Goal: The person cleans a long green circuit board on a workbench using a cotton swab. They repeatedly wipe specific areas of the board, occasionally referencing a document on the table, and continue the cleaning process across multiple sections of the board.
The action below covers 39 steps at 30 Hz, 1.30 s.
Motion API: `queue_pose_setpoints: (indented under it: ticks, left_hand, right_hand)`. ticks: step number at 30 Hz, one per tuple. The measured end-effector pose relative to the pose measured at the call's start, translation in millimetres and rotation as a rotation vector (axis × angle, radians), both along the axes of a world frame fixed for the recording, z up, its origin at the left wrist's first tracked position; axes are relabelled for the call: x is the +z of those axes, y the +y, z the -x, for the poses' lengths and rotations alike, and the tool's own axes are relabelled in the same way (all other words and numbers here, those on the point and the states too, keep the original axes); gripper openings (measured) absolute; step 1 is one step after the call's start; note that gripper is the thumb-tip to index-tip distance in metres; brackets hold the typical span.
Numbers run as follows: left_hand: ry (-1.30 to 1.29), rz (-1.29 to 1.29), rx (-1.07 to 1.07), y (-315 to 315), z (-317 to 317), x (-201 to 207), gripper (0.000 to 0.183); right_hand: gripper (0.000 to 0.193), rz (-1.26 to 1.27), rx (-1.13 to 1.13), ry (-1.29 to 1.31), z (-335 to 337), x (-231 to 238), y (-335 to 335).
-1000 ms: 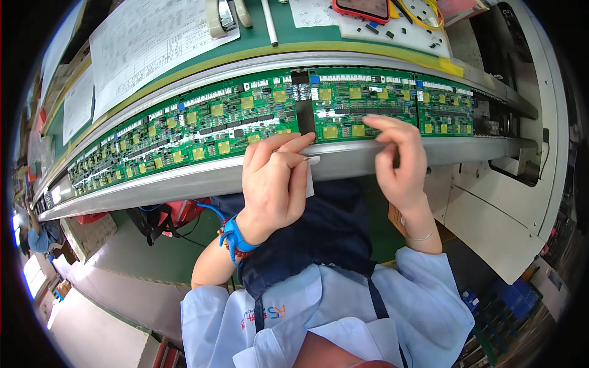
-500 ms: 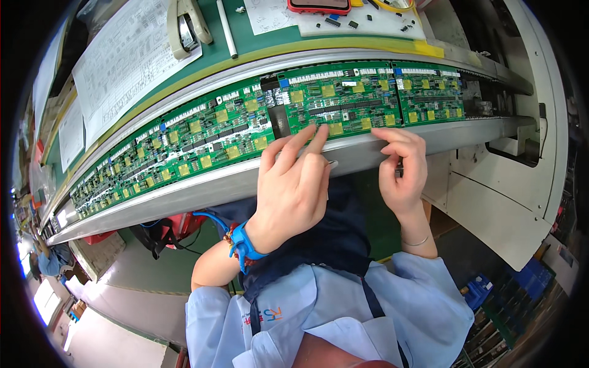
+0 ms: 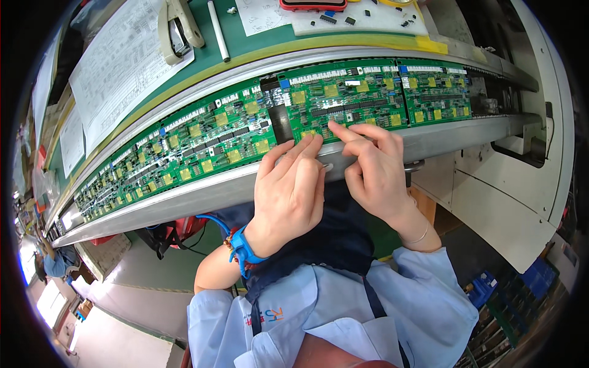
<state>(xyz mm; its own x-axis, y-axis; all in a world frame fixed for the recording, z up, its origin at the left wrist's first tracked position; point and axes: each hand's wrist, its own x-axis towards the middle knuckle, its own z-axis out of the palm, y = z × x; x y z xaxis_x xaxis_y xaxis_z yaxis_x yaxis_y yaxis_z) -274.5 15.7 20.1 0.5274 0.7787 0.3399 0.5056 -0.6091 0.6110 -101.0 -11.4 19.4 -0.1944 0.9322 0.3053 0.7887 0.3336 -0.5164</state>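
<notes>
A row of green circuit boards runs across in a metal rail [image 3: 208, 195]. My left hand [image 3: 291, 193] lies at the near edge of the middle board [image 3: 374, 107], its index and middle fingers stretched onto that edge. A small pale tip shows beside its thumb; I cannot make out what it is. To its right, my right hand [image 3: 375, 168] reaches over the rail, its index fingertip on the same board and the other fingers bent. Neither hand visibly grips a part. Dark chips, yellow square parts and white connectors cover the board.
Further boards sit at the left [image 3: 202, 138] and right [image 3: 438, 98] of the rail. Behind lie printed diagrams [image 3: 116, 67], a stapler [image 3: 179, 30], a white marker [image 3: 218, 30] and a pale foam pad [image 3: 368, 24] with loose chips. A white machine housing [image 3: 497, 202] stands at right.
My right hand has moved left, close to my left hand, and its index finger now touches the middle board. My left hand has shifted slightly left and down.
</notes>
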Motion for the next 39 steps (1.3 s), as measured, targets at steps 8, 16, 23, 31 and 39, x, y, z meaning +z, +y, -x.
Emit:
queue_pose_setpoints:
  ticks: [8,16,23,31,39]
  left_hand:
    - [-0.015,0.008,-0.003,-0.2,-3.8,0.2,0.009]
    - [-0.003,-0.038,-0.006,-0.5,-5.2,-3.2,0.012]
    - [-0.126,0.001,-0.001,0.9,1.1,-3.5,0.014]
    - [-0.229,0.006,-0.059,8.3,28.3,-4.9,0.007]
    - [-0.243,-0.027,-0.060,9.1,29.5,-14.4,0.009]
  right_hand:
    - [0.029,0.018,-0.010,-0.085,1.3,3.4,1.2]
    - [0.029,-0.064,-0.074,0.033,-10.7,-1.5,-11.6]
    - [0.030,-0.124,-0.191,-0.006,-32.7,-2.4,-28.5]
    - [0.040,-0.126,-0.198,-0.026,-16.5,-1.6,-20.5]
    - [0.047,-0.076,-0.215,-0.076,-13.8,-2.5,-19.7]
